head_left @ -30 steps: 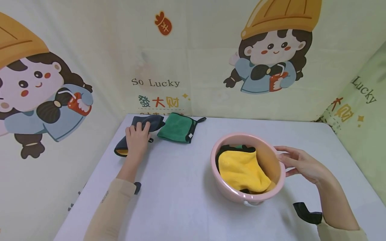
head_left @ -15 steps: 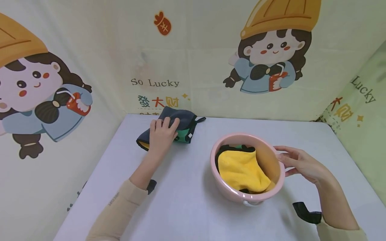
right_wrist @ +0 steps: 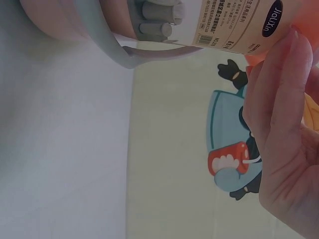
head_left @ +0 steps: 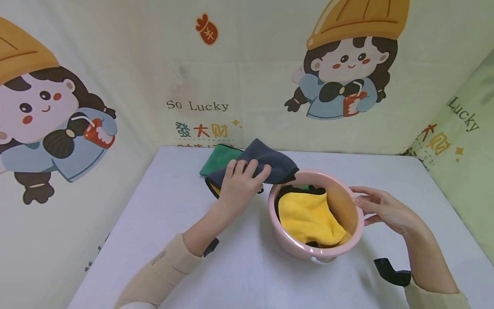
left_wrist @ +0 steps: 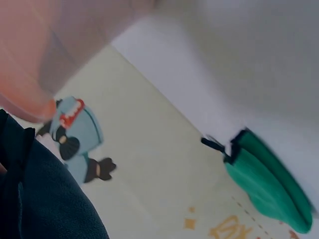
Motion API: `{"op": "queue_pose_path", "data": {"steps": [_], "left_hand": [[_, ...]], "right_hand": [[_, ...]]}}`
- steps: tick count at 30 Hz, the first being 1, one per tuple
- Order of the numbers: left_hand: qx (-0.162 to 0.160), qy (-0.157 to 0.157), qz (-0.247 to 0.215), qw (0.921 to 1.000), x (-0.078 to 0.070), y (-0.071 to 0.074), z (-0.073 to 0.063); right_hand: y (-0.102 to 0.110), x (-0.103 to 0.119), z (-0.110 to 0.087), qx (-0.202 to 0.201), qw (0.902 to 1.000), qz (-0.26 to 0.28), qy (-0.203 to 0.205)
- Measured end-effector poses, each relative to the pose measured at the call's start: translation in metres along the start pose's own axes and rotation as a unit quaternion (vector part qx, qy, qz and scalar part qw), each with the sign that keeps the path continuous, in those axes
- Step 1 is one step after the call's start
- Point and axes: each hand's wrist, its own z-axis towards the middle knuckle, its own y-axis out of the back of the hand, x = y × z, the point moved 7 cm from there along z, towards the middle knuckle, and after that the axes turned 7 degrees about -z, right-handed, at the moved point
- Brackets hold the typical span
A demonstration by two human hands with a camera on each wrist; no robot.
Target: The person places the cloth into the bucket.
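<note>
My left hand point(head_left: 241, 189) grips a folded dark grey-blue cloth point(head_left: 270, 163) with black edging and a yellow underside. It holds the cloth above the table, its right corner over the left rim of the pink bucket point(head_left: 278, 234). In the left wrist view the cloth point(left_wrist: 55, 194) fills the lower left corner. A yellow cloth point(head_left: 308, 216) with black edging lies inside the bucket, a bit of green behind it. My right hand point(head_left: 391, 210) touches the bucket's right rim with fairly straight fingers; the right wrist view shows fingertips near the bucket's label point(right_wrist: 239, 22).
A folded green cloth point(head_left: 220, 159) with a black loop lies at the back left of the white table point(head_left: 231, 266), partly hidden by the held cloth. The bucket's handle point(right_wrist: 114, 45) hangs down its side. A printed curtain point(head_left: 254, 86) stands behind the table.
My left hand has carried the grey-blue cloth from the table's left side rightward, past the green cloth, to the bucket's rim. The right hand and bucket have stayed in place.
</note>
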Motion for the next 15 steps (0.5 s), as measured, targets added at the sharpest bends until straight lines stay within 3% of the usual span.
{"op": "queue_pose_path", "data": {"steps": [6, 15], "left_hand": [[-0.010, -0.051, 0.001, 0.9987, -0.031, 0.008, 0.008], [0.013, -0.115, -0.035, 0.9926, -0.067, 0.006, 0.015]], "right_hand": [[0.000, 0.000, -0.001, -0.003, 1.0000, 0.001, 0.000], [0.000, -0.001, -0.001, -0.010, 0.9999, -0.007, -0.012]]}}
